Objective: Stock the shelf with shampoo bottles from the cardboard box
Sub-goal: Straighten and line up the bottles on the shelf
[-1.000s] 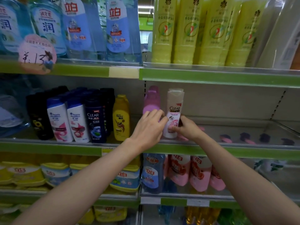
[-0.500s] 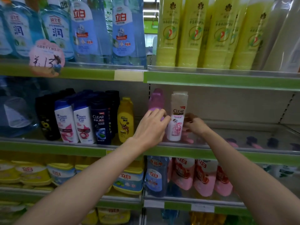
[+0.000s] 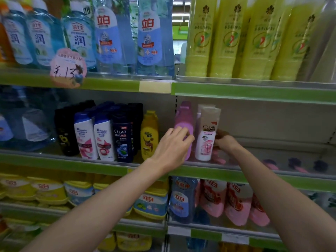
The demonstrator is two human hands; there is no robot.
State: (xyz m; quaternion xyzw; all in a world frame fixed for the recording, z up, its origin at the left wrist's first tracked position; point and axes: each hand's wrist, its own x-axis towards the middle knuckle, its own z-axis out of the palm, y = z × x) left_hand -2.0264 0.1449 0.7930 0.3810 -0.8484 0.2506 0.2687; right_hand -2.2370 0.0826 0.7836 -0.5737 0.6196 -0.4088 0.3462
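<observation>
Both hands on shelf (image 3: 254,170) bottles: left hand (image 3: 171,148) pink bottle (image 3: 183,119), right hand (image 3: 224,140) CLEAR bottle (image 3: 207,135) (upright).

Middle shelf (image 3: 254,176), green-edged. A white CLEAR bottle (image 3: 206,137) stands upright near the front edge, just right of a pink bottle (image 3: 184,117). The left hand (image 3: 171,148) reaches in with curled fingers touching the pink bottle's lower front. The right hand (image 3: 225,141) grips the white bottle from its right side, partly hidden behind it. Further left stand a yellow bottle (image 3: 149,135) and a dark blue CLEAR bottle (image 3: 121,139).
</observation>
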